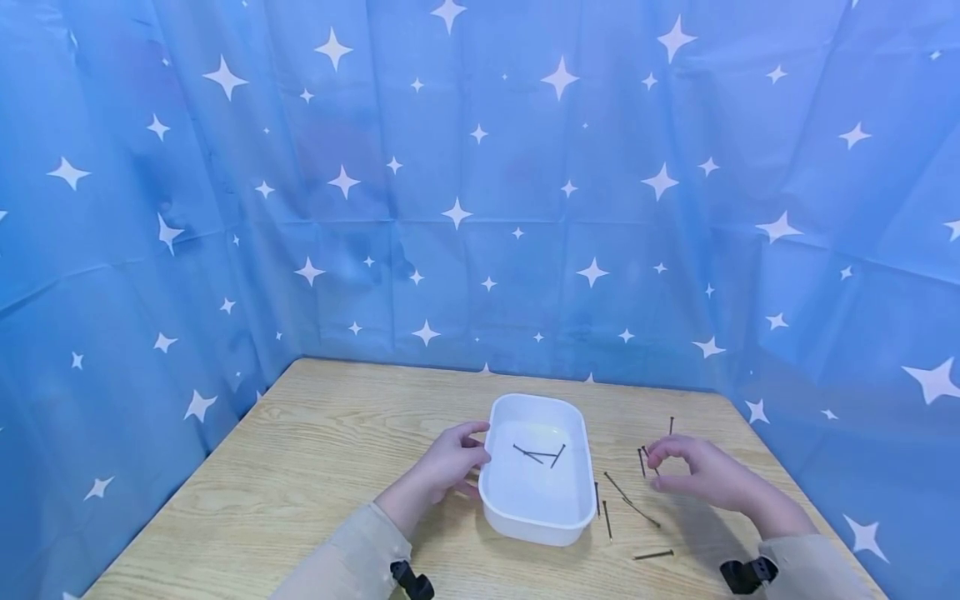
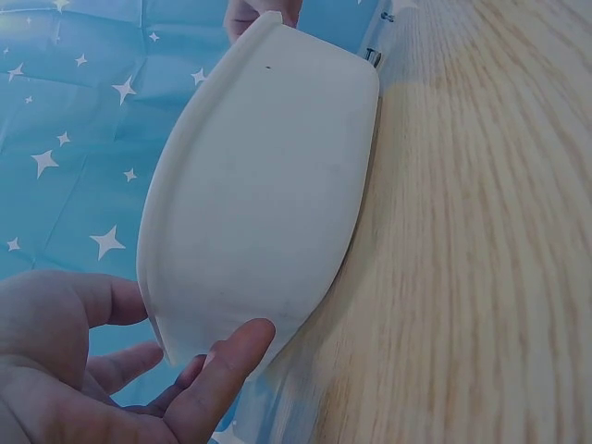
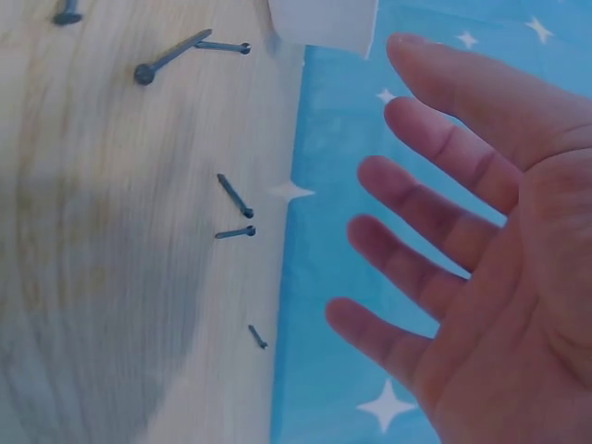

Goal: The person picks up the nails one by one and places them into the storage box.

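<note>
A white plastic tub (image 1: 534, 530) stands on the table with several dark nails (image 1: 558, 456) lying on its floor. My left hand (image 1: 448, 460) is at the tub's left side; in the left wrist view its loosely spread fingers (image 2: 227, 365) touch the rim and outer wall. To the right of the tub, my right hand (image 1: 705, 477) hovers above the table, palm toward the tub. Its fingers are relaxed and hold nothing in the right wrist view. Just by its fingertips lies a nail (image 1: 642, 463), with another partly behind them.
More nails lie loose on the wooden table (image 1: 330, 450): two close along the tub's right wall (image 1: 607, 521), two touching end to end (image 1: 641, 511), one nearer the front (image 1: 654, 554) and one farther back (image 1: 671, 426). A blue star-patterned curtain (image 1: 517, 292) surrounds the table.
</note>
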Demonstrator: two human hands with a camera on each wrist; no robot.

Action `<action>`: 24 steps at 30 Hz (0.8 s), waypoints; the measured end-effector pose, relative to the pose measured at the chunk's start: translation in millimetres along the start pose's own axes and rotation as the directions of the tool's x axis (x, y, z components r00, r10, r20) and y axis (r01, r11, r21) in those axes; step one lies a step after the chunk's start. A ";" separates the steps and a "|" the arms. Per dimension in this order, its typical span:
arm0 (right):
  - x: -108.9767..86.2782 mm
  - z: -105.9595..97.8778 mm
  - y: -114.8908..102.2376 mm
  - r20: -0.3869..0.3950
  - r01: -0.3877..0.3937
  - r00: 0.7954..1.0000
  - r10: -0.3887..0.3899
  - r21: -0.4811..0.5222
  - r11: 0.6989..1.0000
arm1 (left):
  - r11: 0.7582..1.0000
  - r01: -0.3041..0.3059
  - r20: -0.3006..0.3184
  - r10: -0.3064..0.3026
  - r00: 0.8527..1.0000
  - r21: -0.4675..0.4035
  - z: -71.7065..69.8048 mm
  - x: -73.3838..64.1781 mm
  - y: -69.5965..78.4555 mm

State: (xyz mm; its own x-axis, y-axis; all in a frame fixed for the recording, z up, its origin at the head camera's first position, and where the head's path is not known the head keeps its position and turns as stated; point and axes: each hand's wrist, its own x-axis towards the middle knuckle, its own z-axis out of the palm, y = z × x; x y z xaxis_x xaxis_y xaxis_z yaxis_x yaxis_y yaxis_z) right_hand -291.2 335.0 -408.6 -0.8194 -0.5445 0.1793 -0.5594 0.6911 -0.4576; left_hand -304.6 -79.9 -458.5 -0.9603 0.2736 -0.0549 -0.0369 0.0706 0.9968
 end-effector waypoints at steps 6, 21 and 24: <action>-7.2 4.7 4.1 0.014 -0.006 1.000 0.006 -0.012 1.000 | 1.000 0.002 -0.002 -0.002 1.000 0.001 0.6 -0.4 0.7; -19.0 9.0 12.2 -0.014 0.120 0.993 -0.121 -0.044 0.992 | 1.000 -0.002 -0.004 0.002 1.000 0.000 0.2 0.5 -1.2; -22.0 8.9 12.3 0.002 0.128 0.992 -0.128 -0.027 0.991 | 1.000 -0.005 -0.004 0.005 1.000 0.000 0.0 0.8 -1.5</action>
State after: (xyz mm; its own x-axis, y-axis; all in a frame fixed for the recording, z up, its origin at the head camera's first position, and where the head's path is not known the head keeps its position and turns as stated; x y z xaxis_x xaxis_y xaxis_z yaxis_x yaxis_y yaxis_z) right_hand -278.9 351.3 -426.0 -0.7411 -0.6290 0.2349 -0.6626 0.6287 -0.4070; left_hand -305.3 -79.8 -460.1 -0.9616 0.2699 -0.0497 -0.0321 0.0690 0.9971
